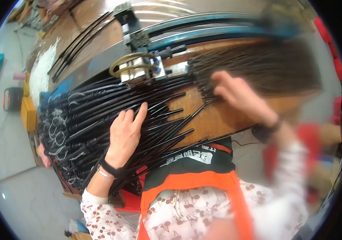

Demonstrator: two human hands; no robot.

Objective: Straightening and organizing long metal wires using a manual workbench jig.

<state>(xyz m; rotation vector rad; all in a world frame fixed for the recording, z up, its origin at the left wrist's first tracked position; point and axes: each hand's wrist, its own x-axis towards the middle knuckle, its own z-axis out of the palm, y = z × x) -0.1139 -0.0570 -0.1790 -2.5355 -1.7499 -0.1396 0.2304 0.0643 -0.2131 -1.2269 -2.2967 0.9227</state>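
My left hand (125, 130) rests on a wide spread of black rods (99, 120), its index finger stretched out and nothing gripped. White loops hang at the rods' left ends, and their thin right ends fan out over the wooden table. My right hand (239, 94), slightly blurred, hovers at the near left end of a large bundle of thin dark rods (267, 68). Its bent fingers stand apart, and I see nothing held in them. Between the rods and the bundle sits a metal clamp-like device (137, 70) with a yellowish hose.
Blue rails (203, 30) run across the back of the wooden table (195, 116). Several more black rods (79, 48) lie at the far left, near a white pile (45, 68). A yellow box (28, 114) stands beside the table's left edge. Red items are at the right.
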